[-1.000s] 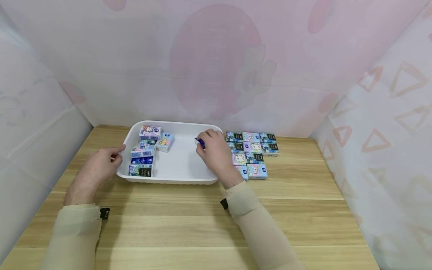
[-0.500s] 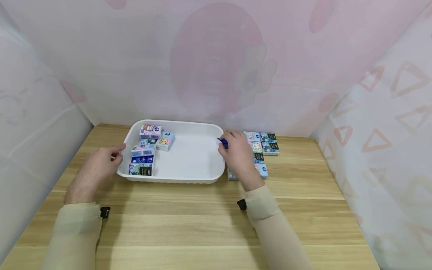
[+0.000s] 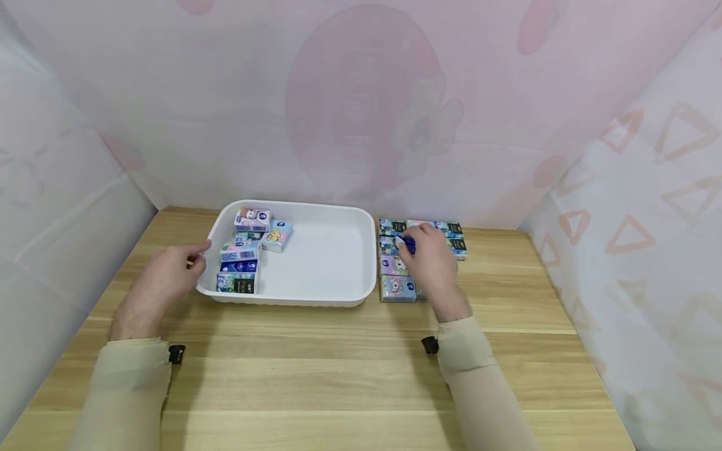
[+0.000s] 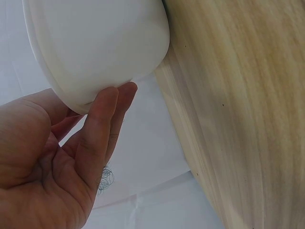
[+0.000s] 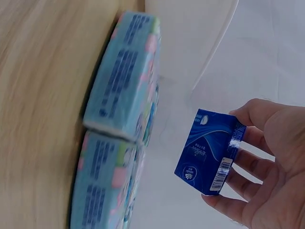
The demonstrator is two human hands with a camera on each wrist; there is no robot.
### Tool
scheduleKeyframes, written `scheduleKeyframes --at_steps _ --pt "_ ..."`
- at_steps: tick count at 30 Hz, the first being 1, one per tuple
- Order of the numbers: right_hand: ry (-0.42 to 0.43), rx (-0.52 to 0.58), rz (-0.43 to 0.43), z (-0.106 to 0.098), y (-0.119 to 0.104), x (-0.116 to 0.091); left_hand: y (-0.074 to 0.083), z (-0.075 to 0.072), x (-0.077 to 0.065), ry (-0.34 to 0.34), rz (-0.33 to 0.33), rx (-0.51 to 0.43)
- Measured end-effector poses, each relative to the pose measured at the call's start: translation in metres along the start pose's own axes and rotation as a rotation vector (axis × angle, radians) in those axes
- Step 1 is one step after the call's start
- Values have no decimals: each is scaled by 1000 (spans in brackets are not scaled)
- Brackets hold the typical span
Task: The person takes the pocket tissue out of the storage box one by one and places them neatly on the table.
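Right hand (image 3: 433,263) with blue packet (image 5: 205,151), farther from tray (image 3: 321,266)

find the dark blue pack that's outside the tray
In the head view, the dark blue pack is pinched in the right hand, above the rows of packs just to the right of the white tray.

left hand (image 4: 59,174): pinches white tray (image 4: 105,43) at rim | wooden table (image 4: 233,109): view's right side | pale sheet (image 4: 145,138): beyond table edge

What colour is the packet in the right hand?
The packet is blue, clearest in the right wrist view.
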State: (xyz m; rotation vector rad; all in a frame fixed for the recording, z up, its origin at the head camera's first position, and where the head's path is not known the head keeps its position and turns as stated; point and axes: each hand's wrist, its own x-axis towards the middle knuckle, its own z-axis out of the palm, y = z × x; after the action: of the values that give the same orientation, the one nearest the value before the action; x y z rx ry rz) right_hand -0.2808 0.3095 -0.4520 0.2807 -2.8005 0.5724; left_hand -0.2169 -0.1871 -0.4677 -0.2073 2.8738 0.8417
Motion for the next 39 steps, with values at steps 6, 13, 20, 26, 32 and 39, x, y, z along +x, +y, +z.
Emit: scheduleKeyframes --at_steps 6,13,20,26,32,39 --pt "1 -19 33 -7 24 -4 1 0 0 12 27 4" --pt "-29 -36 97 -14 47 -4 -1 -1 1 16 42 12" --pt "-88 -22 166 -22 69 -4 -3 1 0 10 33 8" --pt "-168 -6 202 -30 91 -3 -3 2 0 10 27 6" --pt "-235 -23 207 -38 103 -5 -3 1 0 6 22 3" --pt "-281 -11 226 -37 108 -6 -4 1 1 6 23 2"
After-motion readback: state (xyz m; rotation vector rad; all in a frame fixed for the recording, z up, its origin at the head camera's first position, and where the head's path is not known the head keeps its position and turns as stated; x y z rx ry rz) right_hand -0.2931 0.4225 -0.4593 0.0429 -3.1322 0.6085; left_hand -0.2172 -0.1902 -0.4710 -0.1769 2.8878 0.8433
